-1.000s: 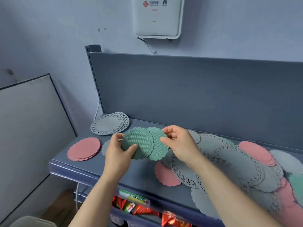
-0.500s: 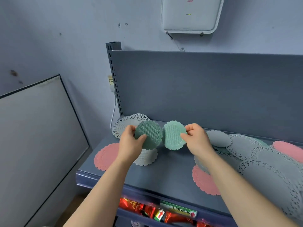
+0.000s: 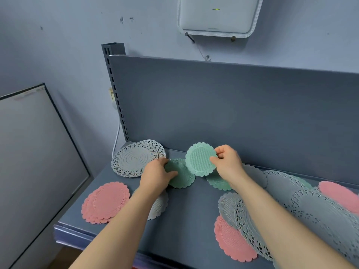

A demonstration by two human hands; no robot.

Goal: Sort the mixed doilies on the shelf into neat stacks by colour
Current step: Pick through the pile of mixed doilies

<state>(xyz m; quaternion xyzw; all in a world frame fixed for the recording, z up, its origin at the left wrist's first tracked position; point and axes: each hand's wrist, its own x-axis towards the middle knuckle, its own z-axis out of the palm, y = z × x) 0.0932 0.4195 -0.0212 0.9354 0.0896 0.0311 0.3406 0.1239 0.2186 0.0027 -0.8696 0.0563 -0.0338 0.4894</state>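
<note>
Head view: the right hand [image 3: 227, 164] is pinching a pale green doily [image 3: 200, 159] at its 3 o'clock rim. The thumb is sitting on the face with the fingers [image 3: 220, 152] curling behind, and the doily is tilting up off the shelf [image 3: 190, 210]. The left hand [image 3: 155, 175] is gripping a darker green doily [image 3: 181, 176] at its 9 o'clock edge, thumb lying across the face. I cannot tell whether this one is touching the shelf. The pale disc is overlapping the darker one at its own 7 o'clock. A third green doily [image 3: 218, 182] is lying flat at 5 o'clock from it.

They are probably thin, light and flexible yet self-supporting, since the raised one is not drooping. A rim pinch should be suiting them, with the ribbed faces giving grip.
</note>
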